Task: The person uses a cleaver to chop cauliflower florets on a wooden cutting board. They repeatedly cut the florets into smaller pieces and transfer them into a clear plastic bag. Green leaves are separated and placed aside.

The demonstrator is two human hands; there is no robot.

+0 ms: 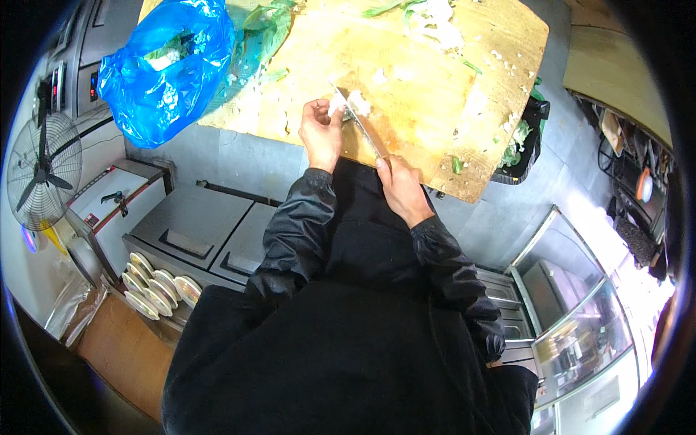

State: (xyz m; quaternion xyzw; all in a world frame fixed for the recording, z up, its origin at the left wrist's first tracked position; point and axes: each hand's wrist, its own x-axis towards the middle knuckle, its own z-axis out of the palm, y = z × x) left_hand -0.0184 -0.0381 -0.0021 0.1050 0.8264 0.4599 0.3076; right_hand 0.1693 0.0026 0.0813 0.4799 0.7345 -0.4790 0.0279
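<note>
My right hand (pixel 401 185) grips the handle of a kitchen knife (pixel 360 124), its blade slanting up and left over a wooden cutting board (pixel 424 109). My left hand (pixel 322 133) pinches a white cauliflower piece (pixel 336 103) close to the blade's left side. On the blade's other side, against it, lies another cauliflower piece (pixel 359 103). Glare washes out the details of both pieces. Cauliflower remains (pixel 435 24) and green leaves (pixel 269 30) lie at the board's far side, with small white crumbs scattered about.
A blue plastic bag (pixel 168 98) holding cauliflower and leaves stands at the table's left. A black bin (pixel 530 147) with leafy trimmings is beside the right edge. At lower left are stacked plates (pixel 157 291), a steel-topped unit (pixel 190 223) and a fan (pixel 43 174).
</note>
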